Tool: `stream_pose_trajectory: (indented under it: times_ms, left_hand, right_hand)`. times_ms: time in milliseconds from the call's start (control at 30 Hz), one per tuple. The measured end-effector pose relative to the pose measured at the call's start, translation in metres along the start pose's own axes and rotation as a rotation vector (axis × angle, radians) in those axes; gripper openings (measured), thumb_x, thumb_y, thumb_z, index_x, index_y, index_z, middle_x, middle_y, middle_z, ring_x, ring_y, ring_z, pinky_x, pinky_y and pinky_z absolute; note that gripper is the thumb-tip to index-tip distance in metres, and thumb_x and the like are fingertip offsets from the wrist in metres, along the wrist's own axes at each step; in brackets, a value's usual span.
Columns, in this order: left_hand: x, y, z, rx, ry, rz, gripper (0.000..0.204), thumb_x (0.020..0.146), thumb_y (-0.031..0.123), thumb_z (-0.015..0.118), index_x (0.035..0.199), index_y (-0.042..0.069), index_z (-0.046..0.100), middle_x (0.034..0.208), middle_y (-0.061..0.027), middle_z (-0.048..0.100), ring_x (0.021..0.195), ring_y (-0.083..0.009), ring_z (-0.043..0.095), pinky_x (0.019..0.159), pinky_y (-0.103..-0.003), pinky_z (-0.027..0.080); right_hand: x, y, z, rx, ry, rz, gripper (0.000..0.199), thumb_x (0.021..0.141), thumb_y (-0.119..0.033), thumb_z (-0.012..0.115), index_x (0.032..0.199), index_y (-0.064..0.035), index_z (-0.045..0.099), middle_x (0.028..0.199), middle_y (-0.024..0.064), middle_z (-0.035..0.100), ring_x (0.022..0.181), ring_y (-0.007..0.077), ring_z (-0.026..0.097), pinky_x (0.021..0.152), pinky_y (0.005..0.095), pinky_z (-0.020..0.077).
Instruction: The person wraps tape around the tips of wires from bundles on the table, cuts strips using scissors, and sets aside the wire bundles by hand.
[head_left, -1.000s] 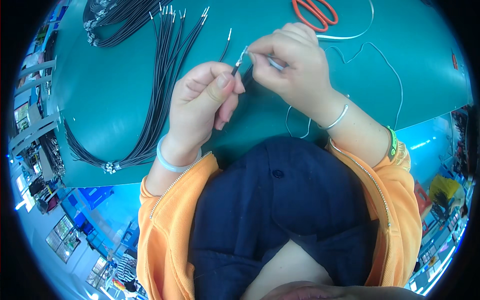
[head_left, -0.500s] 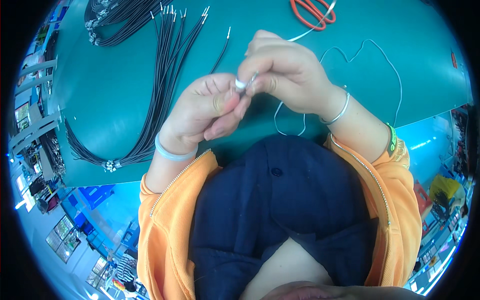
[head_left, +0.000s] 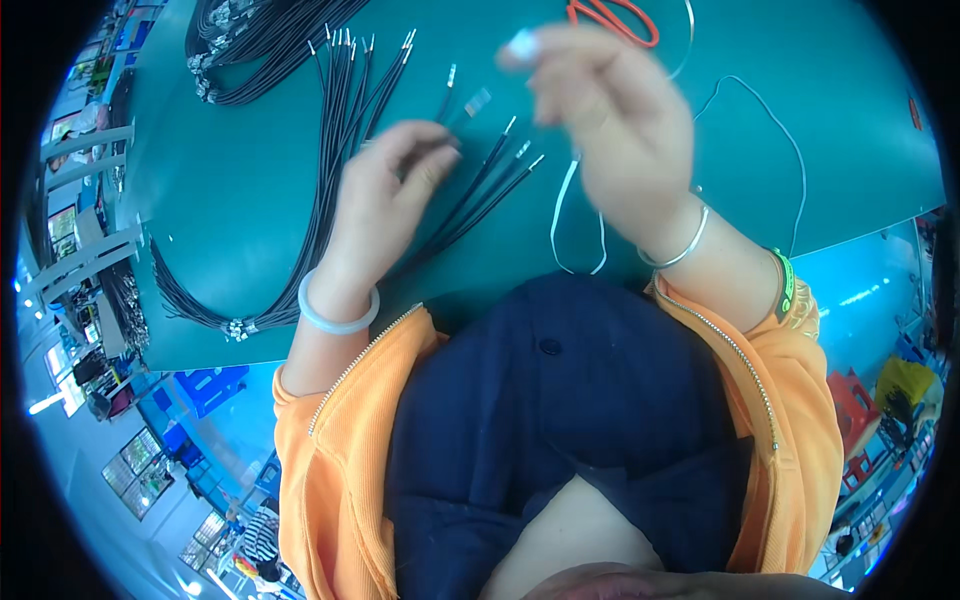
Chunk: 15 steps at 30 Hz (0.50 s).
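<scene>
My left hand (head_left: 385, 195) is above the green table with thumb and index finger brought together. A black cable (head_left: 458, 124) runs from those fingertips, and its end is smeared by motion. My right hand (head_left: 630, 115) is raised to the right, blurred, its fingers apart and the index finger pointing left. Something small and white (head_left: 522, 43) covers that fingertip; whether it is a wrap or a loose piece I cannot tell. Between my hands and my body lie several loose black cables (head_left: 487, 190) with light metal tips.
A large bundle of black cables (head_left: 325, 180) curves along the left, with another coil (head_left: 270, 50) behind it. Red-orange handles (head_left: 625, 22) lie at the far edge. A white strip (head_left: 562, 205) and a thin pale cord (head_left: 790, 135) are on the green table (head_left: 860, 140).
My hands were together over a small piece with a white part. They have moved apart, the right one up and away. The loose cables between them now show.
</scene>
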<state>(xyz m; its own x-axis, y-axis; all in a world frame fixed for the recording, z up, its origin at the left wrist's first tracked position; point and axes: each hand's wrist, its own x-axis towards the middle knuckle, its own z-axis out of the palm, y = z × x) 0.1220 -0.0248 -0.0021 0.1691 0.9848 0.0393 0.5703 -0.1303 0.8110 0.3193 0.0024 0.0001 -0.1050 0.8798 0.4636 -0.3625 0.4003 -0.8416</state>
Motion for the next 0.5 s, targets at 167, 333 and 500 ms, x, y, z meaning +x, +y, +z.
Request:
stream_pose_trajectory:
  times_ms: [167,333,500]
  left_hand:
    - [0.004,0.009,0.008,0.668,0.046,0.119,0.019,0.077,0.014,0.065,0.094,0.008,0.06,0.08,-0.0055,0.06,0.078,-0.0184,0.057,0.068,-0.035,0.039]
    - [0.015,-0.016,-0.003,0.885,0.257,0.126,0.019,0.077,0.013,0.062,0.096,0.013,0.06,0.086,-0.0053,0.057,0.084,-0.0241,0.055,0.072,-0.04,0.037]
    - [0.025,-0.015,-0.041,1.12,0.331,0.136,0.012,0.079,0.018,0.061,0.091,0.016,0.063,0.09,-0.0059,0.054,0.087,-0.0255,0.054,0.071,-0.041,0.037]
  right_hand:
    - [0.017,-0.02,-0.024,0.19,0.261,0.436,0.027,0.093,-0.011,0.046,0.116,0.0011,0.053,0.083,0.0026,0.055,0.076,0.0087,0.049,0.072,0.0211,0.0409]
    - [0.002,-0.023,-0.023,0.352,0.257,0.433,0.022,0.092,-0.009,0.047,0.108,0.0024,0.056,0.081,0.0024,0.056,0.075,0.0083,0.05,0.071,0.0202,0.0409]
    - [0.007,-0.026,0.001,0.264,0.135,0.397,0.023,0.091,-0.015,0.052,0.107,0.0,0.057,0.085,0.0033,0.061,0.074,0.0082,0.053,0.071,0.0211,0.0436]
